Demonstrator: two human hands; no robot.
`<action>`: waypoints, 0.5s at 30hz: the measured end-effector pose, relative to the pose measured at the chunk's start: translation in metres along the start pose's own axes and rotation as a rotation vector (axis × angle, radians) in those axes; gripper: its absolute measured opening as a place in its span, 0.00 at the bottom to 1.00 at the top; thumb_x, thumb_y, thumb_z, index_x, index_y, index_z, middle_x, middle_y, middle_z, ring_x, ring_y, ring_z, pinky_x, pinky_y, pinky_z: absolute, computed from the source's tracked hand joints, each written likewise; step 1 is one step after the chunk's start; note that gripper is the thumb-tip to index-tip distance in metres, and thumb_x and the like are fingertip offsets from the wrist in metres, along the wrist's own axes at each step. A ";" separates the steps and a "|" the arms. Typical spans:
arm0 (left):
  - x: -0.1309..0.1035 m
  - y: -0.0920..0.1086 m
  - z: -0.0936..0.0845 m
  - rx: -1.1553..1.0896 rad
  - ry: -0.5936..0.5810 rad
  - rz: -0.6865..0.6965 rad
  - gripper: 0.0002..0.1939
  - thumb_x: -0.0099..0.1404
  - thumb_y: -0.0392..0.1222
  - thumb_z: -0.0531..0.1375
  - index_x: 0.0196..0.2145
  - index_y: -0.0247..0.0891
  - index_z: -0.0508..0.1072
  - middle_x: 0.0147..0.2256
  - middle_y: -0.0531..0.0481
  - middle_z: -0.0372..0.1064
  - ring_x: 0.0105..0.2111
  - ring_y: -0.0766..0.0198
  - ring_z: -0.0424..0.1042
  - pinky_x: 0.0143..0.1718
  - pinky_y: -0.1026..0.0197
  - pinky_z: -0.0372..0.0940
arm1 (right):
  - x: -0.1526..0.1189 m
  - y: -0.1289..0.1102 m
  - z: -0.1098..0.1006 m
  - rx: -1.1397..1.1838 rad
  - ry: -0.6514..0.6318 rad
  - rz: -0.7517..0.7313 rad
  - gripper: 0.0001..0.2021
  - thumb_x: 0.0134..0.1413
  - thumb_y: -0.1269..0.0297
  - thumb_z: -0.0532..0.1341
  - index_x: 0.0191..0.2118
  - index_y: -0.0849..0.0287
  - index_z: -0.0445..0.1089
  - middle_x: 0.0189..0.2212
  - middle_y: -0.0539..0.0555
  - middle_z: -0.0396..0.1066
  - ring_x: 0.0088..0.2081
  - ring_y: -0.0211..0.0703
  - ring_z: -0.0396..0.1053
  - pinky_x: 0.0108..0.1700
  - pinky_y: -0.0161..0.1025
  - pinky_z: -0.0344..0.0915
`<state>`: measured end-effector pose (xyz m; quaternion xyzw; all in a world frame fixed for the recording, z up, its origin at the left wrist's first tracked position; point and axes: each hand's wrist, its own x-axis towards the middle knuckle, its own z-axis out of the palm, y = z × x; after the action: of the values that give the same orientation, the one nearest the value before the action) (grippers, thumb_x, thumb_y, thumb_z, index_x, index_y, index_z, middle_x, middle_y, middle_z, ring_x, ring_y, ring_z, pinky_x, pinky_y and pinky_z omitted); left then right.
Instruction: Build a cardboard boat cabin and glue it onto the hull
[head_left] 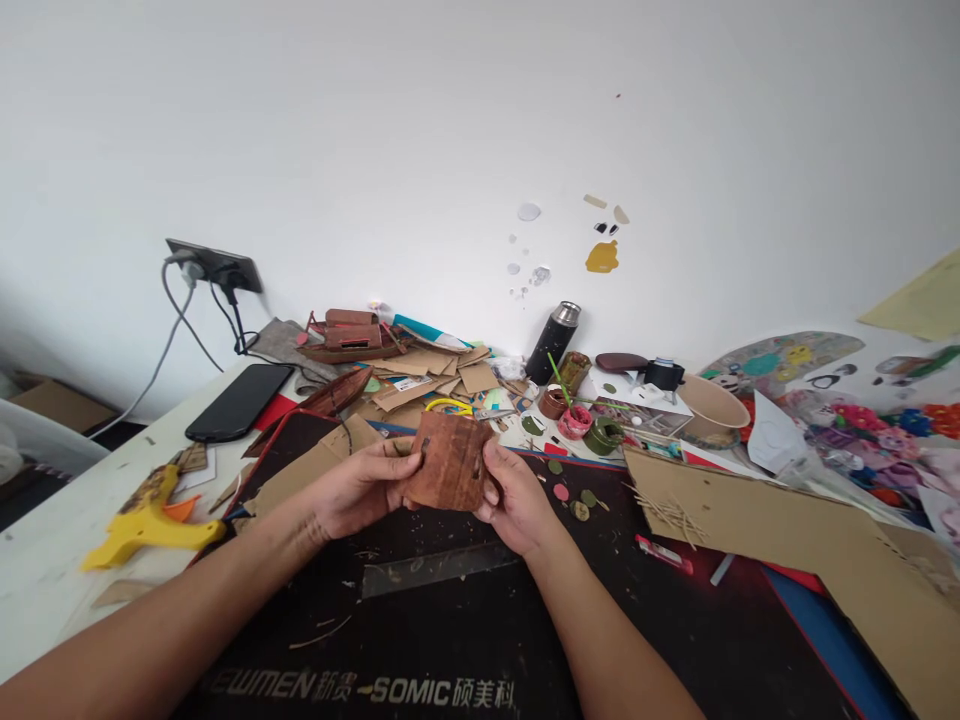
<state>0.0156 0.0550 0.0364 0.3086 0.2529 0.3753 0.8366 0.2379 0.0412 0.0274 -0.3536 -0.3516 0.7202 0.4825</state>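
Observation:
A reddish-brown curved piece [448, 462] is held up above the black mat, between my two hands. My left hand [369, 482] grips its left edge, thumb in front. On the right edge, my right hand [517, 498] closes its thumb and fingers round it. The fingertips behind the piece are partly hidden. Beyond it, a brown model boat [349, 340] stands by the wall, with a smaller boat hull [334, 392] in front of it.
A yellow glue gun [150, 522] and black phone [240, 402] lie left. Cardboard scraps [420, 375], paint pots [574, 421] and a black flask [553, 345] stand behind. Large cardboard [795, 520] covers the right side. A clear ruler [435, 570] lies on the mat [405, 630].

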 end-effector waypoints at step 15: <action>0.009 -0.010 0.004 -0.009 0.146 0.058 0.17 0.56 0.42 0.79 0.40 0.34 0.83 0.33 0.46 0.82 0.28 0.64 0.78 0.26 0.66 0.72 | 0.001 0.001 0.005 -0.052 0.080 -0.060 0.31 0.40 0.37 0.80 0.33 0.60 0.73 0.19 0.42 0.62 0.17 0.28 0.52 0.14 0.28 0.50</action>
<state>0.0279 0.0558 0.0302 0.2837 0.3024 0.4222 0.8061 0.2333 0.0416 0.0288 -0.3839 -0.3611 0.6810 0.5084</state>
